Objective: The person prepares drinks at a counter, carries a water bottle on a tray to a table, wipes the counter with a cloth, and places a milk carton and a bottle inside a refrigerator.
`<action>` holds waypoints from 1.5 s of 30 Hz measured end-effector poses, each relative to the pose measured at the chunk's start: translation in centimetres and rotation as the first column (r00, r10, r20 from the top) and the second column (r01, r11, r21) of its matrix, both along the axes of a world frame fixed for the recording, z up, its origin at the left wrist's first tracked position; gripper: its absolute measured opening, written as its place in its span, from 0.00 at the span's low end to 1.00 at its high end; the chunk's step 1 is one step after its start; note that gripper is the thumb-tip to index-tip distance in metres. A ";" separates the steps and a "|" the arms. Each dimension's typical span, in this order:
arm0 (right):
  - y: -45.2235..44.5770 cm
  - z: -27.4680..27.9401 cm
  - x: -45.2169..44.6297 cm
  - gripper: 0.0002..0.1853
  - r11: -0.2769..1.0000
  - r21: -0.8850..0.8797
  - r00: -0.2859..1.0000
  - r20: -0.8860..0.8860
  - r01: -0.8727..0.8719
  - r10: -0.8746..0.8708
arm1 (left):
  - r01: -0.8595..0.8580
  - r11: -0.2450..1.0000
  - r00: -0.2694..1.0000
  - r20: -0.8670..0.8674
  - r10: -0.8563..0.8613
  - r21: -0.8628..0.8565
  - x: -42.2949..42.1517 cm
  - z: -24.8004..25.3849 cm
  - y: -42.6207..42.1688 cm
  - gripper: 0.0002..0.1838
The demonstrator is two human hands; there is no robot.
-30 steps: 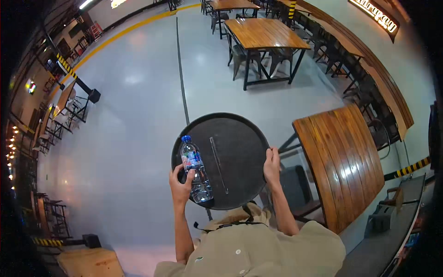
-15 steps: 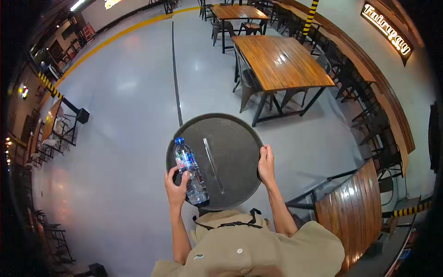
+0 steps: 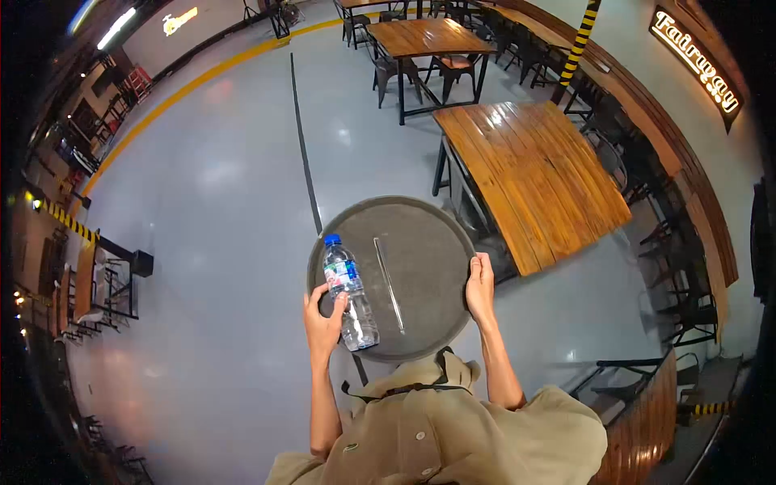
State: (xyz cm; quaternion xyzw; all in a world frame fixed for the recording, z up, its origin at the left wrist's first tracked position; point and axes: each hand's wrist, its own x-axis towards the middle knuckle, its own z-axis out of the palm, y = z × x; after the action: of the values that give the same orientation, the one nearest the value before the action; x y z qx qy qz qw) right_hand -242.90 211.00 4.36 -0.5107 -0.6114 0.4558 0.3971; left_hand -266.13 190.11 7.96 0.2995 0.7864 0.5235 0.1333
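While the left hand [image 3: 325,325] clasps the left edge of a round, matte tray [image 3: 432,283], touching the clear plastic bottle [image 3: 352,301] lying there, the right hand [image 3: 480,293] grasps the right edge. A slender transparent rod [image 3: 389,284] lies mid-tray. Beyond: glossy plank table [image 3: 533,174], smooth grey floor [image 3: 218,283].

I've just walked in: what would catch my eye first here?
Probably the big round dark tray at the picture's centre, with the right grip on its right edge and the left grip at its left. On its left side lies a blue-capped bottle, beside a thin clear stick. Then the glowing "Fairway" sign on the wall, upper right.
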 end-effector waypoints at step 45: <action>131.7 -2.7 -117.8 0.15 0.994 0.108 0.999 -0.039 -0.029 0.034 | 0.007 1.000 0.999 0.052 -0.008 0.017 -118.4 -3.8 131.8 0.26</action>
State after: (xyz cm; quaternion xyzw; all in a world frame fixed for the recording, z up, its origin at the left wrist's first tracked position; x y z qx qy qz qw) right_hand -360.67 342.74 1.65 -0.4696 -0.6347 0.4388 0.4290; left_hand -384.58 321.89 4.21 0.2898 0.7770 0.5374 0.1532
